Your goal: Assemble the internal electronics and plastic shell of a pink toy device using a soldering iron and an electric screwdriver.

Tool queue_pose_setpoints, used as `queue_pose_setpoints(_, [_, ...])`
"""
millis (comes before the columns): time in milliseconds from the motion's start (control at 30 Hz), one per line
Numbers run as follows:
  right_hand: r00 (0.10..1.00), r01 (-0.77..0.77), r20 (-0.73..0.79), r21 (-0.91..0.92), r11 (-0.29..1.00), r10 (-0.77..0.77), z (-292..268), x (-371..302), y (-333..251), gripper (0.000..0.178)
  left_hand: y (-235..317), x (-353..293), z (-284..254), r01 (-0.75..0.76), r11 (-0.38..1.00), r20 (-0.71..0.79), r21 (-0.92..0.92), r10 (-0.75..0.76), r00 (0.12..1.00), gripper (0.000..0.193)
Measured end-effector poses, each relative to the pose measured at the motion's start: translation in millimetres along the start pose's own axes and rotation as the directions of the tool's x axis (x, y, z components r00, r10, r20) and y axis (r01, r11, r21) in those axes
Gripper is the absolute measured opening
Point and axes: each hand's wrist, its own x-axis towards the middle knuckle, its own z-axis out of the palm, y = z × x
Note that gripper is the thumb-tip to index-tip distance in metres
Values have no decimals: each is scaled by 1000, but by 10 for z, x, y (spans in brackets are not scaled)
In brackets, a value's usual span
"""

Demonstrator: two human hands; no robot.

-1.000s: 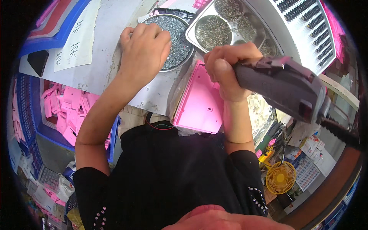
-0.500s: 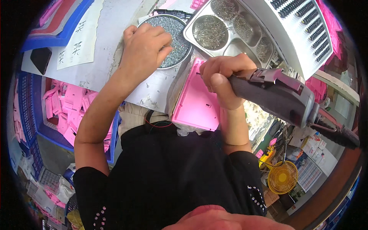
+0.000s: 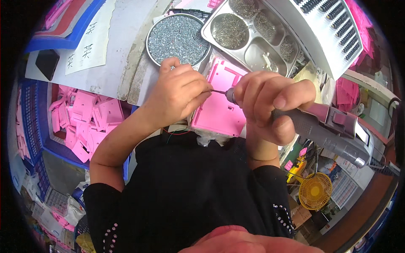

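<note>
My right hand (image 3: 274,99) is wrapped round a dark grey electric screwdriver (image 3: 322,133), which is held nearly level and has its bit (image 3: 217,91) pointing left. At the bit's tip my left hand (image 3: 179,95) has its fingers pinched together; whatever they hold is too small or hidden. Beneath the bit lies a pink plastic panel (image 3: 217,116) with raised edges and a small slot. Just beyond the left hand stands a round dish (image 3: 147,47) full of small grey screws (image 3: 177,40).
A metal compartment tray (image 3: 255,50) of small fasteners stands behind the panel. To its right is a white box (image 3: 325,52) with rows of black parts. On the left, a blue crate (image 3: 63,147) holds pink parts (image 3: 84,105). A yellow fan (image 3: 315,191) sits low right.
My left hand has left the screw dish and come toward me to the bit's tip. The right hand has lowered slightly with the screwdriver, its bit now showing over the panel.
</note>
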Motion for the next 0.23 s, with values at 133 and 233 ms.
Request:
queue_pose_setpoints(133, [999,-29,-36,-13,1000,28,63,-102,19,26,15,-49,5,-24,999,-3,46,25,1000,20])
queue_pose_setpoints(233, [1000,-25,-16,-21,999,25,87,-150,29,28,58,-54,-10,-76,994,-17,81,77,997,21])
